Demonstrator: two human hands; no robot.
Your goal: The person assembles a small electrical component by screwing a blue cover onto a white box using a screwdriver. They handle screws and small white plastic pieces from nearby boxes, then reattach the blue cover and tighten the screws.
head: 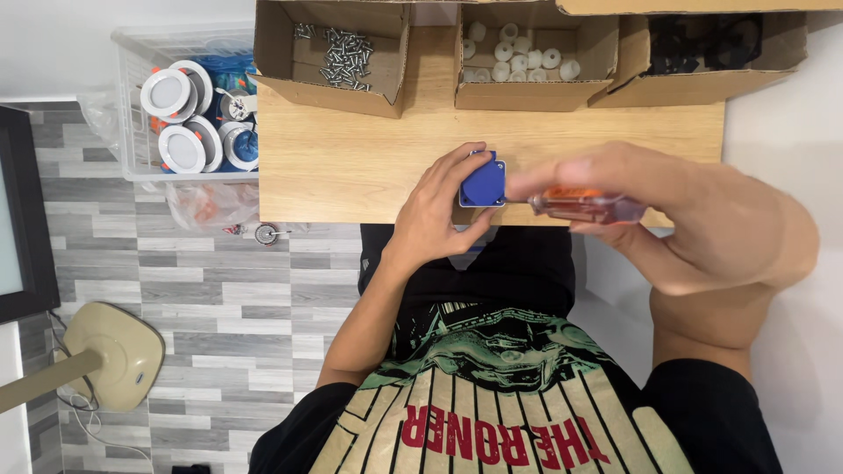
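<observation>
My left hand (pixel 436 208) grips a small blue square block (pixel 482 183) at the near edge of the wooden table (pixel 351 158). My right hand (pixel 685 215) holds a screwdriver with a clear orange handle (pixel 584 204), lying sideways with its tip against the right side of the blue block. The shaft is mostly hidden between my fingers and the block.
Three open cardboard boxes stand along the table's far edge: one with screws (pixel 342 54), one with white round parts (pixel 518 54), one with black parts (pixel 702 44). A clear plastic bin (pixel 132 132) of round white lamp fittings sits on the floor at left, a beige fan base (pixel 110 355) lower left.
</observation>
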